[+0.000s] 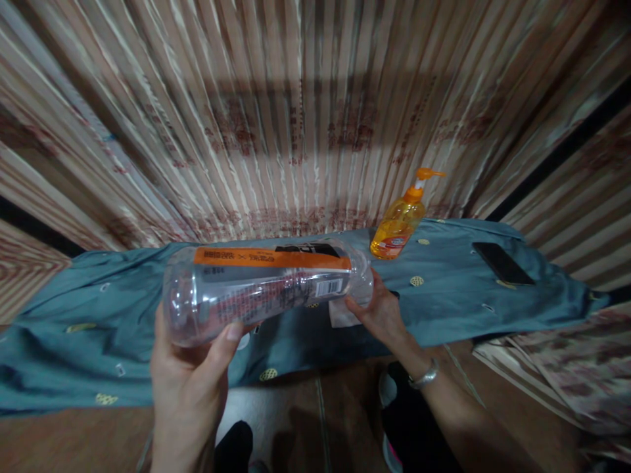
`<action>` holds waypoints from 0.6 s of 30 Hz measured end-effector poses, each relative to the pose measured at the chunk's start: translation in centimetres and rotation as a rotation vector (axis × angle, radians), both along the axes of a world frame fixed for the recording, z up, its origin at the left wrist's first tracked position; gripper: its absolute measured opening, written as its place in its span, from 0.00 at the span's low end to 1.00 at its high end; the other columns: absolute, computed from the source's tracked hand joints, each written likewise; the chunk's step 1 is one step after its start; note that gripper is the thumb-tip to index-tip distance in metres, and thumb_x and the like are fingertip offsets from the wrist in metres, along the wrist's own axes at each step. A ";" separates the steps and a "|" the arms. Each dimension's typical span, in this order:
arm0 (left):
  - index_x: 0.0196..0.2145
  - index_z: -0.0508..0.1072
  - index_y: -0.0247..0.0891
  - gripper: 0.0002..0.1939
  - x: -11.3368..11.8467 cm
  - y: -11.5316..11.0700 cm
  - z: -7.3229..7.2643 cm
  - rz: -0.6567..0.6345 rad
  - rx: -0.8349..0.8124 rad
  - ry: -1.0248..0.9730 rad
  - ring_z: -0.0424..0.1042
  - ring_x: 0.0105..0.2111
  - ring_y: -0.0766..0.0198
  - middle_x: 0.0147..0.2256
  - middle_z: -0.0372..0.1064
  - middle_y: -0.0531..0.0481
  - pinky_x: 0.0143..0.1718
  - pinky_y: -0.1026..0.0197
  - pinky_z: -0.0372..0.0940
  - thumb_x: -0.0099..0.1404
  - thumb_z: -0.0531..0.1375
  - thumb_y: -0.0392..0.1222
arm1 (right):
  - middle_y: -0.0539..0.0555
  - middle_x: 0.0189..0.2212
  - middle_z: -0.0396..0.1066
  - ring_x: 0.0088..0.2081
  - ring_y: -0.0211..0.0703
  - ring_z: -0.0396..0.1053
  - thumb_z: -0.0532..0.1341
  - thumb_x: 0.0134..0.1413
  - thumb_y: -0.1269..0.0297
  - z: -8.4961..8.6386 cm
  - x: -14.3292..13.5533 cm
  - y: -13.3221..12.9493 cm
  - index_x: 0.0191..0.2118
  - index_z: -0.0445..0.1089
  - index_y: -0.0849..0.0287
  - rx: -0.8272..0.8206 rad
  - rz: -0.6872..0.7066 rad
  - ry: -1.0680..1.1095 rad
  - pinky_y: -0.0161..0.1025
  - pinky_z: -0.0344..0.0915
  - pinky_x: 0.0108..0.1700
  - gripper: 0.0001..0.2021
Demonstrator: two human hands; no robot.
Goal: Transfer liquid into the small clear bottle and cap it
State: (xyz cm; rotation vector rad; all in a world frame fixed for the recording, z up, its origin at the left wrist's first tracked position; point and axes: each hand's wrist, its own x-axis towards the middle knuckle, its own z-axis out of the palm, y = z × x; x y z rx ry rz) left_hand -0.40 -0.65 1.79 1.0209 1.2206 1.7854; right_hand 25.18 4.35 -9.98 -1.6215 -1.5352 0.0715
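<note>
A large clear plastic bottle (271, 286) with an orange and grey label lies sideways in front of me, above the cloth-covered surface. Its label carries printed text and a barcode. My left hand (194, 368) grips the wide base end from below, with the thumb on the near side. At the narrower right end, my right hand (379, 305) holds the bottle's neck; some of its fingers are hidden behind it. Below the neck, a small white piece (342, 315), perhaps tissue or cloth, shows partly; I cannot tell whether the right hand touches it.
A pump bottle (398, 223) of orange liquid stands toward the back of the teal patterned cloth (444, 302). To its right lies a dark phone (503, 263). Striped curtains (296, 131) hang behind and at the sides. My feet and a tiled floor are below.
</note>
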 end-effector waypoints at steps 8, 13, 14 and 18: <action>0.48 0.75 0.43 0.30 0.3 0.1 0.3 0.009 -0.006 -0.015 0.74 0.42 0.54 0.43 0.73 0.48 0.46 0.45 0.76 0.47 0.75 0.45 | 0.65 0.46 0.78 0.45 0.57 0.78 0.60 0.53 0.43 -0.1 0.1 -0.1 0.60 0.62 0.65 -0.021 0.012 0.009 0.52 0.75 0.46 0.36; 0.47 0.75 0.42 0.29 0.2 0.1 0.2 0.009 0.006 -0.009 0.74 0.44 0.52 0.45 0.73 0.46 0.47 0.44 0.76 0.47 0.75 0.44 | 0.67 0.46 0.78 0.44 0.58 0.78 0.60 0.53 0.43 -0.1 0.0 0.0 0.60 0.62 0.68 -0.020 0.003 0.005 0.52 0.75 0.45 0.37; 0.47 0.75 0.42 0.28 0.2 0.1 0.2 0.007 0.007 -0.002 0.74 0.45 0.51 0.45 0.73 0.45 0.48 0.43 0.75 0.47 0.75 0.44 | 0.67 0.46 0.78 0.45 0.59 0.78 0.60 0.53 0.43 -0.2 0.0 0.0 0.60 0.62 0.68 -0.019 -0.003 0.004 0.52 0.75 0.45 0.37; 0.50 0.75 0.44 0.31 0.2 0.0 0.2 0.003 0.017 0.018 0.74 0.46 0.50 0.47 0.73 0.45 0.49 0.41 0.74 0.48 0.74 0.44 | 0.67 0.46 0.78 0.45 0.58 0.78 0.60 0.52 0.42 -0.3 0.0 0.0 0.60 0.62 0.67 -0.016 -0.019 -0.002 0.52 0.75 0.45 0.37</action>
